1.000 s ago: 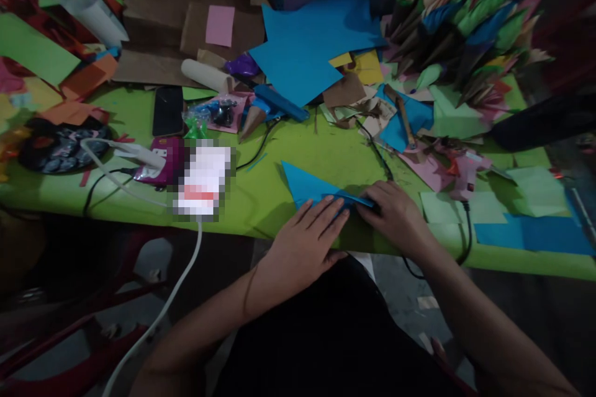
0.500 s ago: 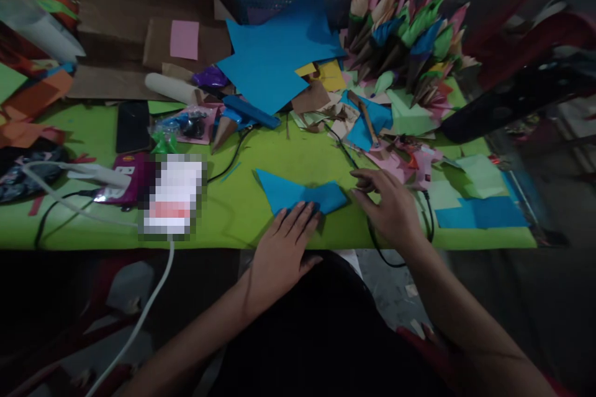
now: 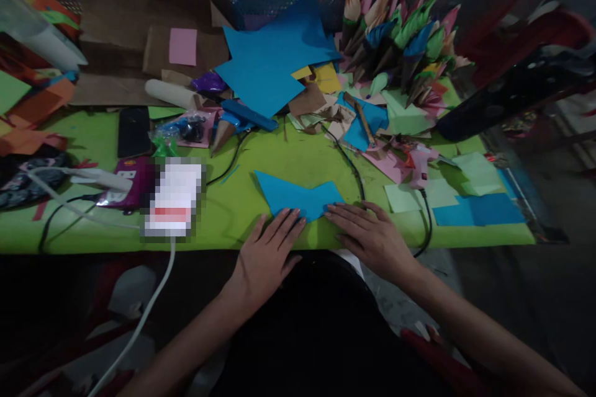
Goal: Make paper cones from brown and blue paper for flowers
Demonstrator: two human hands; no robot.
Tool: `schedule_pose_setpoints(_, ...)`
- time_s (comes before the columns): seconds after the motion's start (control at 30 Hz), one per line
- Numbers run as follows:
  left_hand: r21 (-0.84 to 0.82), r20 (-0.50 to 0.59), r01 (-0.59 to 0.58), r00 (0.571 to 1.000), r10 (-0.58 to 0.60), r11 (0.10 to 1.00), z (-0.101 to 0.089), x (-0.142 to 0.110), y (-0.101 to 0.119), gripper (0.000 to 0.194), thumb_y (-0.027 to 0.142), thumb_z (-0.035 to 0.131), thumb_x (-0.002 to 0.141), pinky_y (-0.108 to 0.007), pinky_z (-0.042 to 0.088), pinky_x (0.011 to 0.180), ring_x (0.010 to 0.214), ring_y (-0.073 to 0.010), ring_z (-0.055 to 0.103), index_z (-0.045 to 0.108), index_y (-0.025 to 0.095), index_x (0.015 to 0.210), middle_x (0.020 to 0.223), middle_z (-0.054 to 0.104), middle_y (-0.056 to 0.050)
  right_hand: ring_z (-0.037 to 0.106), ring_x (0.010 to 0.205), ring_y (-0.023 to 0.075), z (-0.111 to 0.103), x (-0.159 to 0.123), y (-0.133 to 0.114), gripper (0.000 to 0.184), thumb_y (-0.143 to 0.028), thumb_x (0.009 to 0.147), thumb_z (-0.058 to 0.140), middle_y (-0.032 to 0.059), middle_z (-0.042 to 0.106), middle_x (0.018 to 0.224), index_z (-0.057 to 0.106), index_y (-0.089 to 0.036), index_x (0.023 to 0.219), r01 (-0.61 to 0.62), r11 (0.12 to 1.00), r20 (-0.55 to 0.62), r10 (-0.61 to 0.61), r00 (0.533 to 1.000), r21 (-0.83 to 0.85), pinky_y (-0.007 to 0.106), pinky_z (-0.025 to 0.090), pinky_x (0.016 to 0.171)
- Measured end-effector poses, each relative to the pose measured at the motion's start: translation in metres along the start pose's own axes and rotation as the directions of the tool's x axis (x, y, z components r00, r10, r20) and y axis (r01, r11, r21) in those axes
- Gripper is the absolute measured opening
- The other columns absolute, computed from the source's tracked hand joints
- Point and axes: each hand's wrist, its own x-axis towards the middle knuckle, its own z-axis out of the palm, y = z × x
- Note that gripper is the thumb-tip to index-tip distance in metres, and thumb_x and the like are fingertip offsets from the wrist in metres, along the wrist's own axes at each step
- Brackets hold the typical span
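A folded piece of blue paper [image 3: 300, 194] lies flat near the front edge of the green table [image 3: 298, 149]. Its upper outline shows a sharp point at the left and a blunter one at the right. My left hand [image 3: 270, 248] rests open on the paper's lower left edge, fingers stretched out. Across from it, my right hand [image 3: 375, 236] lies open with its fingertips on the paper's right end. The fingers of both hands cover parts of the lower edge.
A blurred lit phone [image 3: 174, 198] with a white cable lies left. Behind are a large blue sheet [image 3: 274, 56], paper scraps and a bunch of paper cones [image 3: 405, 37]. A pink glue gun [image 3: 419, 167] lies right, its black cord hanging over the edge.
My right hand has come down and left from above the table, flattening onto the paper's right end. My left hand has slid slightly left and down along the paper.
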Motion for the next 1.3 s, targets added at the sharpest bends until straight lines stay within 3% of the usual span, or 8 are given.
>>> schedule_pose_setpoints(0.2, 0.001, -0.024, 0.018, 1.000, -0.018, 1.000, -0.017, -0.023, -0.009, 0.055, 0.037, 0.042, 0.104, -0.046, 0.030, 0.124, 0.145, -0.0230, 0.048, 0.039, 0.022, 0.156, 0.155, 0.053, -0.006, 0.065, 0.127, 0.0228, 0.000, -0.001, 0.001, 0.041, -0.022, 0.102, 0.047, 0.0059, 0.066, 0.141, 0.058, -0.027, 0.141, -0.012, 0.999, -0.040, 0.010, 0.999, -0.051, 0.046, 0.046, 0.106)
schedule_pose_setpoints(0.33, -0.002, -0.062, -0.010, 0.998, 0.009, 1.000, -0.019, -0.004, 0.002, 0.051, 0.047, 0.044, 0.103, -0.045, 0.034, 0.122, 0.146, -0.0254, 0.045, 0.055, 0.019, 0.144, 0.154, 0.055, -0.007, 0.068, 0.120, 0.0247, 0.003, 0.004, -0.004, 0.041, -0.020, 0.099, 0.049, 0.0085, 0.069, 0.137, 0.061, -0.025, 0.138, 0.003, 0.998, -0.064, -0.007, 0.998, -0.070, 0.048, 0.052, 0.100)
schedule_pose_setpoints(0.47, -0.037, -0.031, -0.044, 0.999, 0.043, 0.998, -0.008, 0.020, 0.008, 0.065, 0.058, 0.044, 0.100, -0.048, 0.034, 0.121, 0.148, -0.0273, 0.042, 0.045, 0.019, 0.153, 0.160, 0.047, -0.009, 0.072, 0.112, 0.0267, 0.002, 0.011, -0.008, 0.037, -0.018, 0.097, 0.050, 0.0108, 0.074, 0.128, 0.067, -0.021, 0.130, 0.012, 0.997, -0.094, -0.020, 0.995, -0.081, 0.048, 0.058, 0.093)
schedule_pose_setpoints(0.63, -0.057, 0.015, -0.052, 0.999, 0.052, 0.997, 0.004, 0.027, -0.005, 0.064, 0.057, 0.050, 0.098, -0.052, 0.033, 0.121, 0.149, -0.0270, 0.040, 0.042, 0.026, 0.154, 0.163, 0.042, -0.008, 0.076, 0.100, 0.0242, -0.012, 0.031, 0.005, 0.032, -0.019, 0.096, 0.053, 0.0081, 0.079, 0.115, 0.071, -0.025, 0.123, 0.058, 0.998, -0.097, -0.058, 0.994, 0.001, 0.040, 0.063, 0.083)
schedule_pose_setpoints(0.87, -0.105, -0.027, -0.042, 0.999, 0.040, 0.994, 0.000, 0.029, -0.023, 0.057, 0.056, 0.053, 0.097, -0.052, 0.032, 0.121, 0.149, -0.0271, 0.040, 0.051, 0.028, 0.148, 0.161, 0.046, -0.006, 0.076, 0.101, 0.0247, -0.028, 0.120, 0.026, 0.029, -0.025, 0.098, 0.054, 0.0079, 0.080, 0.111, 0.073, -0.025, 0.120, 0.056, 0.997, -0.148, -0.048, 0.988, 0.054, 0.039, 0.062, 0.084)
schedule_pose_setpoints(0.97, -0.132, -0.038, -0.035, 0.999, 0.030, 0.991, 0.000, 0.031, -0.024, 0.053, 0.056, 0.052, 0.098, -0.051, 0.032, 0.121, 0.150, -0.0255, 0.038, 0.052, 0.031, 0.145, 0.161, 0.045, -0.004, 0.071, 0.115, 0.0261, -0.015, 0.177, 0.027, 0.033, -0.025, 0.096, 0.054, 0.0081, 0.075, 0.123, 0.068, -0.025, 0.126, 0.071, 0.994, -0.102, -0.062, 0.993, 0.087, 0.040, 0.058, 0.093)
schedule_pose_setpoints(1.1, -0.186, -0.031, -0.005, 1.000, -0.001, 0.982, 0.001, 0.029, -0.023, 0.049, 0.053, 0.060, 0.095, -0.053, 0.034, 0.120, 0.150, -0.0280, 0.038, 0.057, 0.033, 0.140, 0.161, 0.045, -0.007, 0.065, 0.120, 0.0305, 0.011, 0.244, 0.021, 0.045, -0.026, 0.093, 0.060, 0.0127, 0.067, 0.136, 0.059, -0.021, 0.138, -0.035, 0.999, -0.011, 0.035, 0.999, 0.023, 0.041, 0.054, 0.094)
schedule_pose_setpoints(1.3, -0.207, -0.026, 0.050, 0.998, -0.057, 0.977, -0.002, 0.034, -0.024, 0.027, 0.045, 0.055, 0.099, -0.056, 0.038, 0.117, 0.149, -0.0314, 0.040, 0.070, 0.028, 0.113, 0.154, 0.053, -0.011, 0.060, 0.117, 0.0354, 0.039, 0.287, 0.012, 0.051, -0.023, 0.085, 0.065, 0.0188, 0.066, 0.125, 0.059, -0.014, 0.134, -0.132, 0.991, 0.022, 0.132, 0.991, 0.003, 0.043, 0.049, 0.094)
